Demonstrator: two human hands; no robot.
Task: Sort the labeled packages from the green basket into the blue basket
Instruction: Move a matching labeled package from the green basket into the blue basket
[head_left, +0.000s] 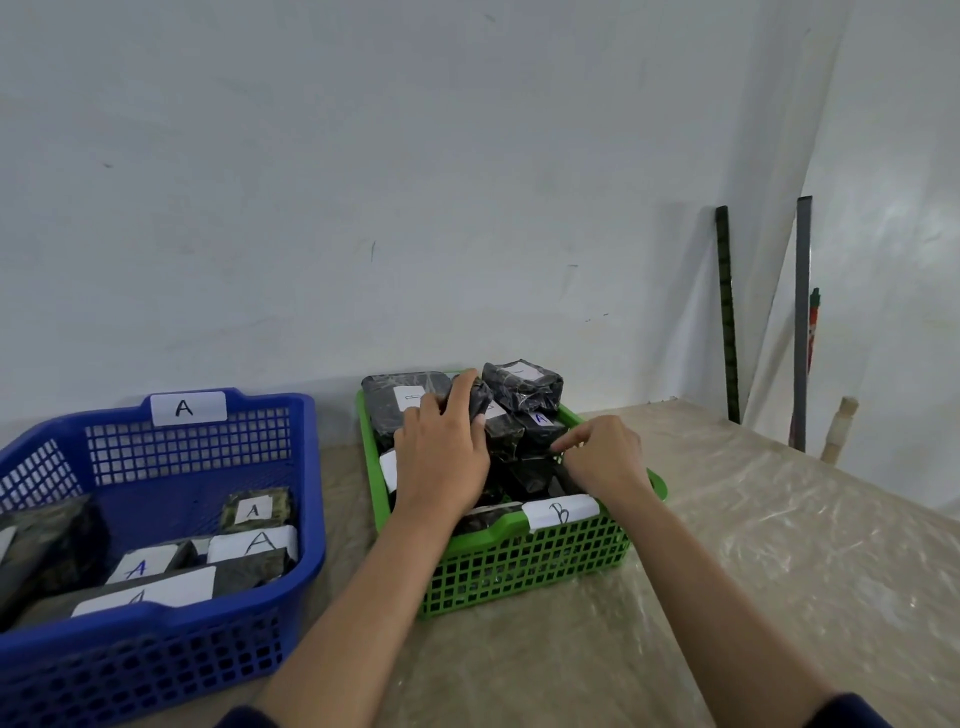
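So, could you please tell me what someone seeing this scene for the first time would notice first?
Both hands are in the green basket at centre, which is piled with black packages: the left hand grips one package, and the right hand reaches in beside it. To the left sits the blue basket, tagged A, holding packages marked A.
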